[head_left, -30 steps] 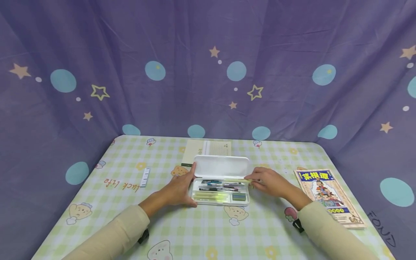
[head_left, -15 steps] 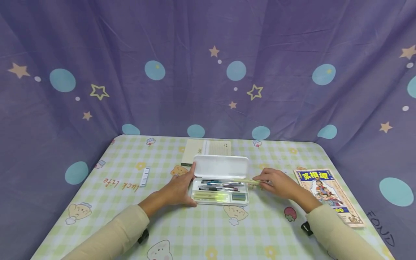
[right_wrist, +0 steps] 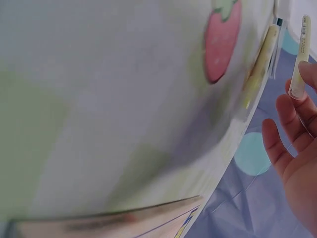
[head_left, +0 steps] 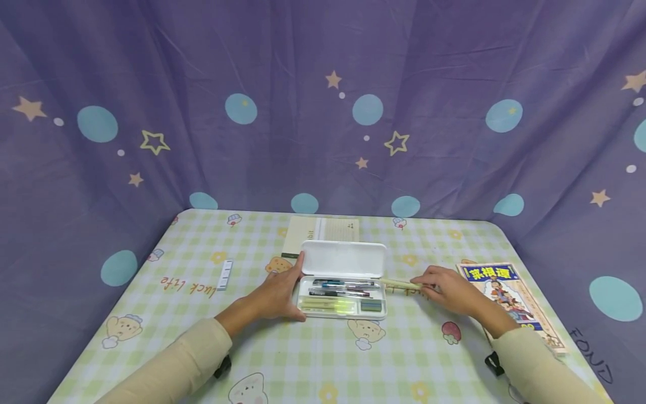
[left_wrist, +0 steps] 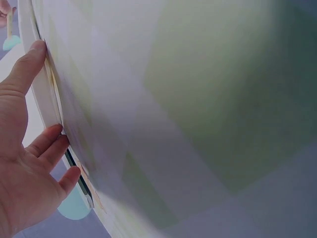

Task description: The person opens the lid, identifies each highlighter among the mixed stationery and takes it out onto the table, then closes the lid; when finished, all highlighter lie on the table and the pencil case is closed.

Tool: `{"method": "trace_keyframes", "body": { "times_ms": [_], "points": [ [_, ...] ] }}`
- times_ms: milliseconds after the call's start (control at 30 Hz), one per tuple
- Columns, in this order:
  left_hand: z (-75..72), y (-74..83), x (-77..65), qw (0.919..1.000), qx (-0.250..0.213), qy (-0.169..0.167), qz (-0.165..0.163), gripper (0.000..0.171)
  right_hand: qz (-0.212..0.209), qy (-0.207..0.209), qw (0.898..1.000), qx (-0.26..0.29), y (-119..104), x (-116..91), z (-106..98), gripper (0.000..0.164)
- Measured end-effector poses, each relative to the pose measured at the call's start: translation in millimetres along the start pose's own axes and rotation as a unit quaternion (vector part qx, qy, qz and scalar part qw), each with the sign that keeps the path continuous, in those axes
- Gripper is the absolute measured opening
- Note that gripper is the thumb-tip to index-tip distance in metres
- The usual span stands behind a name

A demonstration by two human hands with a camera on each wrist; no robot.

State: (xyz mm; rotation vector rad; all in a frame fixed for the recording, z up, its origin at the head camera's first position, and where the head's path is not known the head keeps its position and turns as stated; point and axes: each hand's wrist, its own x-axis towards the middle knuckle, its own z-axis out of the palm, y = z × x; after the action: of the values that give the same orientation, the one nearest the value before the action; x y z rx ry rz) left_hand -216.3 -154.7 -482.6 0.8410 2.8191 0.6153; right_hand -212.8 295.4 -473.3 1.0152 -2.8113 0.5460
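Fingertips of the right hand [head_left: 446, 289] pinch one end of a slim, pale yellow pen [head_left: 400, 284]; the left hand [head_left: 270, 295], thumb and fingers spread, touches the left end of an open white pencil case [head_left: 344, 259]; the right hand sits farther right than before, the pen's far end by the case's right edge; small print marks the pen.

A star-printed purple curtain [head_left: 282, 157] hangs behind the bench [head_left: 287, 359]. On it I see: beige notebook [head_left: 333, 230], far edge; illustrated book [head_left: 504, 292], right side; small white strip [head_left: 225, 275], left side.
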Motion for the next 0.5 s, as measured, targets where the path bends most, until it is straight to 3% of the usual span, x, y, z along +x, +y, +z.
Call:
{"method": "trace_keyframes", "body": {
  "times_ms": [200,500],
  "points": [
    [-1.1,1.2,0.2,1.0000,-0.003,0.000,0.000,0.153,0.015,-0.002,1.000,-0.016,4.0,-11.2,-2.1,0.025],
    [-0.7,0.5,0.2,1.0000,-0.005,-0.004,-0.007,0.153,-0.006,0.007,1.000,-0.030,10.5,-22.0,1.3,0.025]
  ]
}}
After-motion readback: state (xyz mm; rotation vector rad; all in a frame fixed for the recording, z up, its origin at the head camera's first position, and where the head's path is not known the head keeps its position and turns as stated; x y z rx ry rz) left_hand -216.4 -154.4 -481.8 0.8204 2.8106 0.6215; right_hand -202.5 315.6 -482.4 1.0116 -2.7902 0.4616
